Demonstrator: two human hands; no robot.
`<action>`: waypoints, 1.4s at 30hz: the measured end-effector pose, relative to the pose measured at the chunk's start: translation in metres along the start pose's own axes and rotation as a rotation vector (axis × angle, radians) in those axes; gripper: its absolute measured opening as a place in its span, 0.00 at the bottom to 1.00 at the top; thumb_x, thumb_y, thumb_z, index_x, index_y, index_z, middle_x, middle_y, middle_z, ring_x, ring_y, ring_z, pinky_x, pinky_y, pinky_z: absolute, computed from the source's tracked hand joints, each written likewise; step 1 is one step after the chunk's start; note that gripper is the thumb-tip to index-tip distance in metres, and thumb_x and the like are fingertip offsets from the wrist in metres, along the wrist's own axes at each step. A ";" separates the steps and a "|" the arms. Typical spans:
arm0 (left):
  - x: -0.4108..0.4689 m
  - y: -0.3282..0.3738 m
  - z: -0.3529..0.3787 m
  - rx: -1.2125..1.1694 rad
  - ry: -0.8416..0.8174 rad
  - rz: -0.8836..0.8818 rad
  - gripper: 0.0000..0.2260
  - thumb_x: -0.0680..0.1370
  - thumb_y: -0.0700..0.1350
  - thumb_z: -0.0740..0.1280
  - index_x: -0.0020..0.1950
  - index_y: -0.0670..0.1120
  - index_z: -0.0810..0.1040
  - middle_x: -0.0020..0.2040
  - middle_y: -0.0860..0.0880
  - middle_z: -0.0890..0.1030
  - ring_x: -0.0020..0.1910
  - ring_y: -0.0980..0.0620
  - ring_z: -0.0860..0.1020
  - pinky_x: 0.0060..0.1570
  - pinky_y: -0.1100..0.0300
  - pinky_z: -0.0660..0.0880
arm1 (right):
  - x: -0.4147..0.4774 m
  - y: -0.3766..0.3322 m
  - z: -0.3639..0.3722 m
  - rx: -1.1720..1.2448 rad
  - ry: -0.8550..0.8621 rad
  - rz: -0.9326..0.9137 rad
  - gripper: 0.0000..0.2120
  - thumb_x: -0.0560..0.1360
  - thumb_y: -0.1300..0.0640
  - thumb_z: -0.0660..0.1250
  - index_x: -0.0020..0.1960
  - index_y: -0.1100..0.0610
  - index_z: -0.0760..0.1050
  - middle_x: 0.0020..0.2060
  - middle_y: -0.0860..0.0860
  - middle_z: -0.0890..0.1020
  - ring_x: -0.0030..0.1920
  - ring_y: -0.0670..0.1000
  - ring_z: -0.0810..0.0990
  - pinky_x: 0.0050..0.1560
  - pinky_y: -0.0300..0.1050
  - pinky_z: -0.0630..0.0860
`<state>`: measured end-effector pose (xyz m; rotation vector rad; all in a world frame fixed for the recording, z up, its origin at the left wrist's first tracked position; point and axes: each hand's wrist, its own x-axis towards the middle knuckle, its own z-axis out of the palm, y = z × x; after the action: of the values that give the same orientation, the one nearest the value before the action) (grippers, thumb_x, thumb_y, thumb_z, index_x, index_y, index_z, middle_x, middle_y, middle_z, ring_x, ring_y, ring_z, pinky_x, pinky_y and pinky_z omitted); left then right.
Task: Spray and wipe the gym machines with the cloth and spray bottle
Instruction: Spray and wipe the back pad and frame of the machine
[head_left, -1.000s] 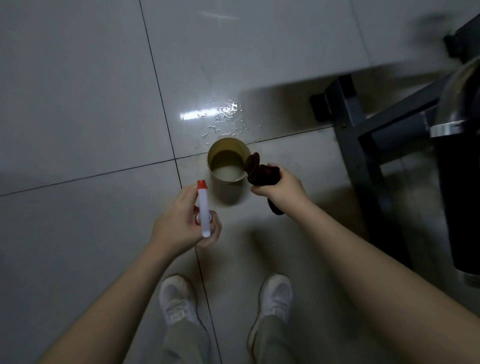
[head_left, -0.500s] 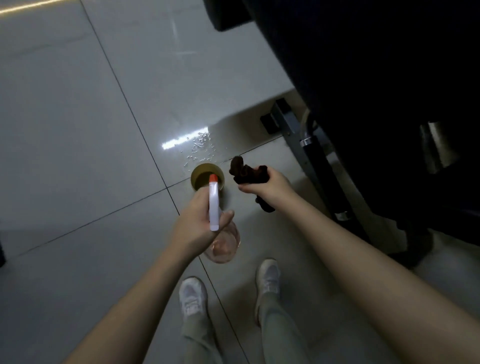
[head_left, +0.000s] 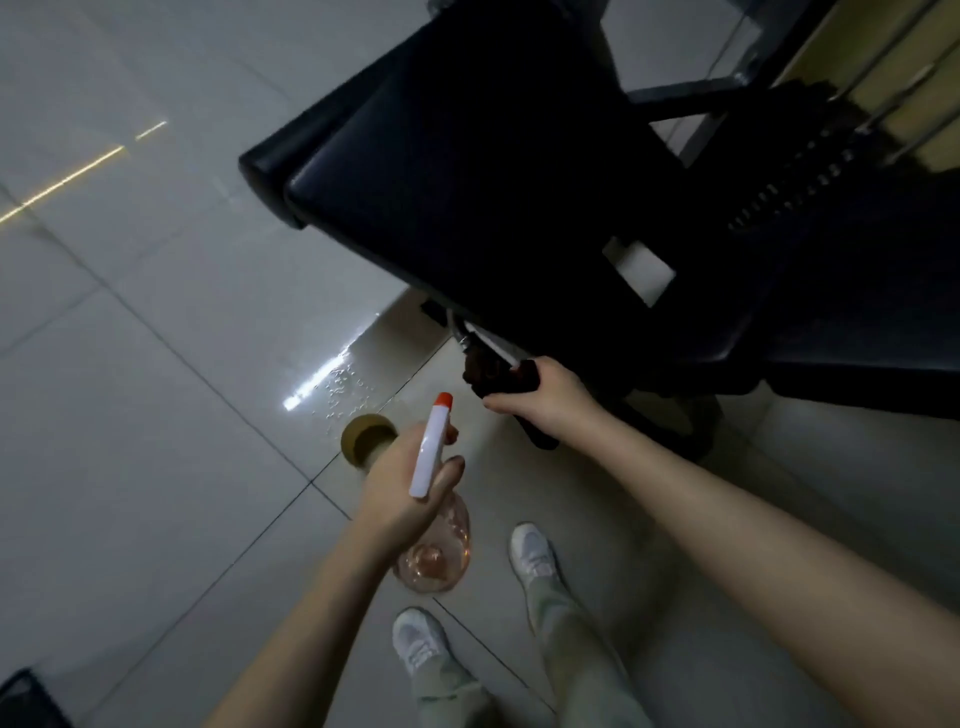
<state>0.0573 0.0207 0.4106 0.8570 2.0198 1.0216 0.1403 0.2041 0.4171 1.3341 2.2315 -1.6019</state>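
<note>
Grey glossy tile floor (head_left: 130, 415) is carrying 2 white sneakers (head_left: 420, 642) nearest. Left hand (head_left: 400, 488) is wrapping 1 clear pink-tinted spray bottle with white head and orange nozzle (head_left: 430, 457), nozzle aiming toward the machine, likely readying a spray. 1 tan round cup (head_left: 363, 439) is sitting just beyond. Right hand (head_left: 545, 402) is clamping 1 bunched dark-brown cloth (head_left: 498, 374) below the seat edge, probably staging the wipe. 1 wet patch (head_left: 337, 389) is glinting. Farthest: 1 black padded machine seat (head_left: 467, 171).

no readable text, labels or numbers
</note>
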 end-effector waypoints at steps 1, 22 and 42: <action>0.000 0.010 0.001 0.010 -0.024 0.006 0.26 0.70 0.65 0.58 0.61 0.51 0.73 0.54 0.54 0.77 0.51 0.53 0.78 0.52 0.47 0.78 | -0.006 -0.001 -0.011 0.028 0.030 0.007 0.23 0.68 0.52 0.75 0.59 0.58 0.75 0.52 0.50 0.79 0.53 0.48 0.77 0.53 0.43 0.73; 0.074 0.208 0.052 0.083 -0.348 0.019 0.24 0.71 0.49 0.63 0.67 0.48 0.71 0.53 0.49 0.79 0.46 0.54 0.79 0.43 0.67 0.76 | -0.038 -0.005 -0.206 0.043 0.415 0.196 0.20 0.68 0.55 0.74 0.57 0.57 0.72 0.52 0.52 0.77 0.48 0.49 0.76 0.43 0.42 0.73; 0.252 0.227 0.081 0.400 -0.617 0.147 0.22 0.67 0.52 0.60 0.56 0.41 0.75 0.45 0.46 0.78 0.44 0.46 0.78 0.45 0.50 0.75 | 0.028 0.018 -0.224 -1.069 0.345 0.363 0.35 0.73 0.41 0.64 0.74 0.57 0.61 0.74 0.57 0.60 0.74 0.58 0.56 0.72 0.62 0.41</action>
<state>0.0434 0.3582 0.4952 1.3529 1.6508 0.3443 0.2234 0.4022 0.4899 1.5170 2.2125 0.0299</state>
